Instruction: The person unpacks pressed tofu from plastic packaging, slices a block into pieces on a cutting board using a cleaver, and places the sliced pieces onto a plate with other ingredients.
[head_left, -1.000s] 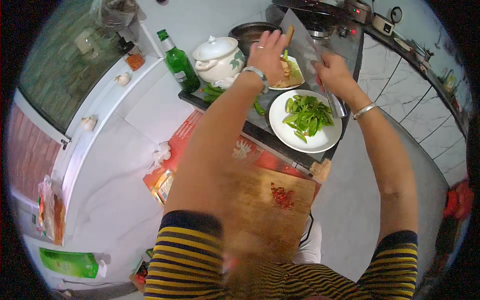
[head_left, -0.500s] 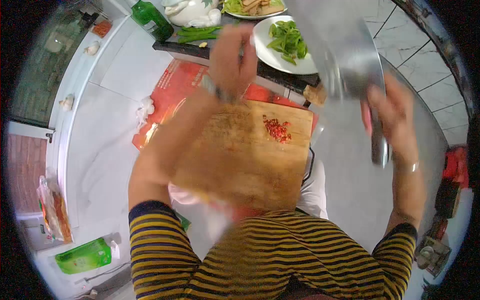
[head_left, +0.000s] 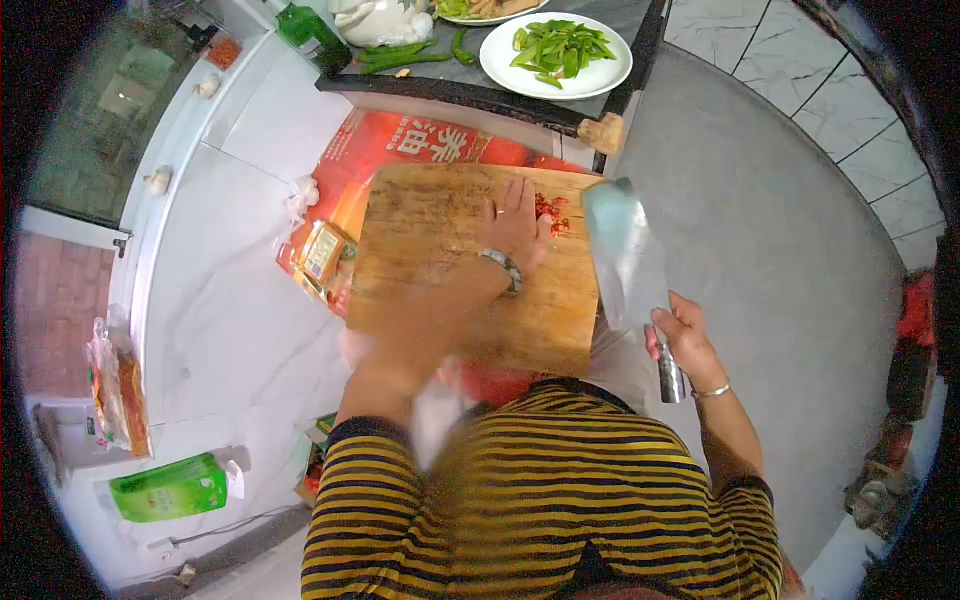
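Observation:
My left hand (head_left: 516,228) lies on the wooden cutting board (head_left: 430,230), fingers extended, beside a small pile of chopped red chili (head_left: 552,212). Its fingertips partly cover the left side of the pile. At the board's right edge, my right hand (head_left: 684,340) grips the metal handle of a broad cleaver (head_left: 622,250), its blade pointing away from me. Beyond the board, a white plate (head_left: 500,68) of sliced green peppers (head_left: 566,50) rests on the dark counter.
Whole green peppers (head_left: 405,60), a green bottle (head_left: 308,36) and a white lidded pot (head_left: 375,20) stand or lie on the counter (head_left: 440,92). A wooden block (head_left: 602,133) sits at its corner. Red packaging (head_left: 370,150) lies under the board, and a packet (head_left: 325,252) at its left.
My left hand has come back from over the counter and down onto the board. My right hand has brought the cleaver down to the board's right side. The view has tilted downward.

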